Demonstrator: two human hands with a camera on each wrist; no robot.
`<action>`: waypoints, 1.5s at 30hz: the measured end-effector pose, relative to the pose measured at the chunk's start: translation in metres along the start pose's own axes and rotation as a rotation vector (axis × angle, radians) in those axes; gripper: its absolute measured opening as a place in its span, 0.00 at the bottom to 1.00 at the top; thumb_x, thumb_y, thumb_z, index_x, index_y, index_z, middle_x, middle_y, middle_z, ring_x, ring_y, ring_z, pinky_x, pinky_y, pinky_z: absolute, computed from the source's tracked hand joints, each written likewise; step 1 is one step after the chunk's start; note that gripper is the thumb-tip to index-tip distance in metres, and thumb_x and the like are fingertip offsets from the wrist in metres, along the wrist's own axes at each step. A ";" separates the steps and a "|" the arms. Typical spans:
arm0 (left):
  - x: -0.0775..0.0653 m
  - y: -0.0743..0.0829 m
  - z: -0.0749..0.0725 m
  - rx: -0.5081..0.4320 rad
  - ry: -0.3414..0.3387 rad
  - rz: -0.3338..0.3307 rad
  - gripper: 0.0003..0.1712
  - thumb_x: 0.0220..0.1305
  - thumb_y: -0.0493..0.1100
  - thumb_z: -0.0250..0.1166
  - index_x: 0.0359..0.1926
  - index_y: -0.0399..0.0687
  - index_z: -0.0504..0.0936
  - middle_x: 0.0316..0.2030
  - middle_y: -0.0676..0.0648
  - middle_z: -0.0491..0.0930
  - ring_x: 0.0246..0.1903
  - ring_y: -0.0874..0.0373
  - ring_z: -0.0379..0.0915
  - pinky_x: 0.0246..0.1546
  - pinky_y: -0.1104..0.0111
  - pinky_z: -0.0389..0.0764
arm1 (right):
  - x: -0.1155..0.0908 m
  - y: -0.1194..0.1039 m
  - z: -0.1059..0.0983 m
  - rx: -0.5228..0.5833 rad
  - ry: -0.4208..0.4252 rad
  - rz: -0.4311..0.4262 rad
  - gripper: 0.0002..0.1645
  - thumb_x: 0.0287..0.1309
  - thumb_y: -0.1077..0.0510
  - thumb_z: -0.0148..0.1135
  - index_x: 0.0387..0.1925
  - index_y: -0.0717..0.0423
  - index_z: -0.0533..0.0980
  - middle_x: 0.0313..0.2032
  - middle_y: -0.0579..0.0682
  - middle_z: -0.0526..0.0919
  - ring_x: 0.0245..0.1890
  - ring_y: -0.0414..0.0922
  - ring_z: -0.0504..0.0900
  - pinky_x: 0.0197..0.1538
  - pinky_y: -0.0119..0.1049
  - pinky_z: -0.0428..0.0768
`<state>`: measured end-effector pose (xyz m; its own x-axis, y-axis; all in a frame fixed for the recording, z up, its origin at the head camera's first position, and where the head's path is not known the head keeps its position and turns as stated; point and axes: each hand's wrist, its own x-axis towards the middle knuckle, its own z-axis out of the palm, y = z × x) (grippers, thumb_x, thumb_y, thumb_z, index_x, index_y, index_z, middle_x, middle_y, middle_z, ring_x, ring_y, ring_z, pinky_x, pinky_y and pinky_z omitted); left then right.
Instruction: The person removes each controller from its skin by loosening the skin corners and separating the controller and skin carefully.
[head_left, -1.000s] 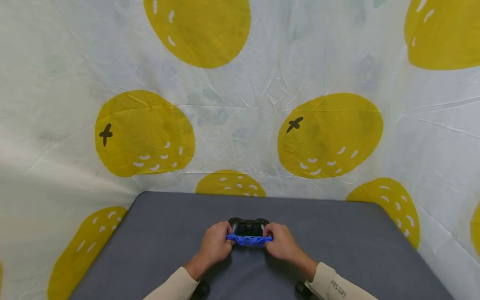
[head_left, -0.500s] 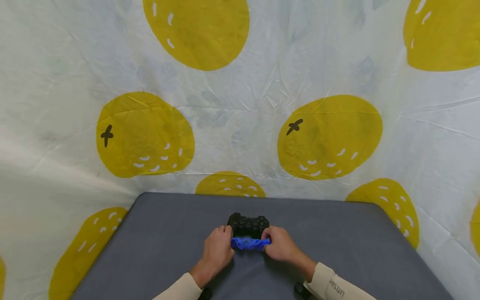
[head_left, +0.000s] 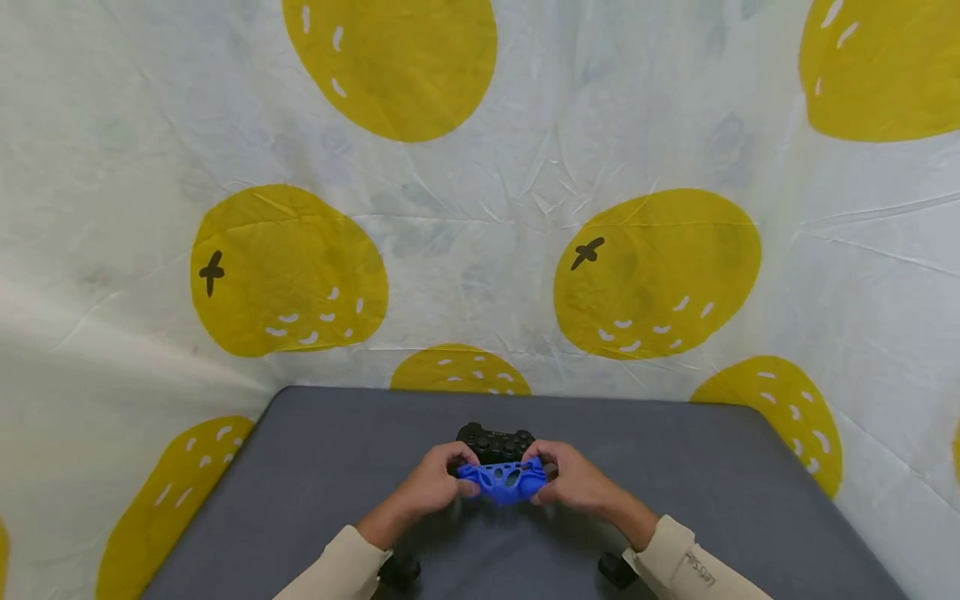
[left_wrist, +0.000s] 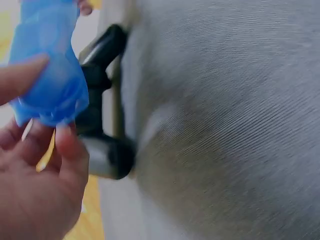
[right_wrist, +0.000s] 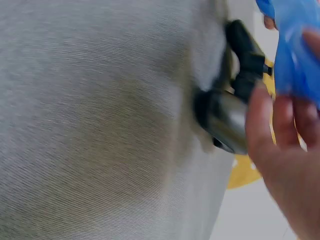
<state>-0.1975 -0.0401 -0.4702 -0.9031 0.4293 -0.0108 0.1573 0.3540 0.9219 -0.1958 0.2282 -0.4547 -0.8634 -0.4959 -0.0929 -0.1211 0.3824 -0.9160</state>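
Observation:
A soft blue silicone controller cover with cut-out holes is held between both hands. My left hand pinches its left end, thumb on one face and fingertips under the edge. At the other end, the right hand grips it the same way. Just beyond the cover a black game controller rests on the table, buttons and sticks facing up. The cover overlaps its near side in the head view. Both wrist views show the controller's grips out of the cover.
The grey cloth-covered table has rounded far corners. Behind it hangs a white curtain printed with yellow fruit. A dark wrist device sits under the left forearm and another under the right.
The hands have drawn the cover off the controller and turned it so its holed face shows. The controller, earlier tilted up between the hands, now lies on the table beyond.

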 end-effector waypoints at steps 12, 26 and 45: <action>0.004 0.015 -0.006 -0.375 -0.217 -0.018 0.16 0.58 0.32 0.59 0.48 0.35 0.74 0.38 0.52 0.74 0.33 0.60 0.70 0.42 0.69 0.74 | -0.005 -0.013 -0.008 0.618 -0.337 -0.104 0.13 0.81 0.58 0.43 0.54 0.53 0.75 0.45 0.41 0.82 0.40 0.34 0.82 0.50 0.30 0.82; -0.002 0.012 -0.009 -0.659 -0.397 0.083 0.15 0.62 0.32 0.55 0.42 0.53 0.83 0.33 0.60 0.84 0.32 0.69 0.76 0.39 0.76 0.81 | -0.008 -0.021 -0.005 0.729 -0.414 -0.172 0.17 0.76 0.56 0.57 0.62 0.53 0.71 0.46 0.42 0.84 0.43 0.35 0.85 0.50 0.32 0.87; -0.009 0.019 -0.009 -0.776 -0.416 0.044 0.19 0.61 0.33 0.49 0.50 0.52 0.76 0.42 0.55 0.78 0.39 0.64 0.78 0.42 0.72 0.84 | -0.012 -0.027 -0.011 0.596 -0.359 -0.147 0.21 0.75 0.60 0.55 0.65 0.57 0.67 0.50 0.47 0.80 0.49 0.41 0.84 0.55 0.37 0.87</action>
<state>-0.1902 -0.0449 -0.4495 -0.6603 0.7504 0.0299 -0.2639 -0.2691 0.9263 -0.1875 0.2329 -0.4247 -0.6312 -0.7754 0.0192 0.1529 -0.1486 -0.9770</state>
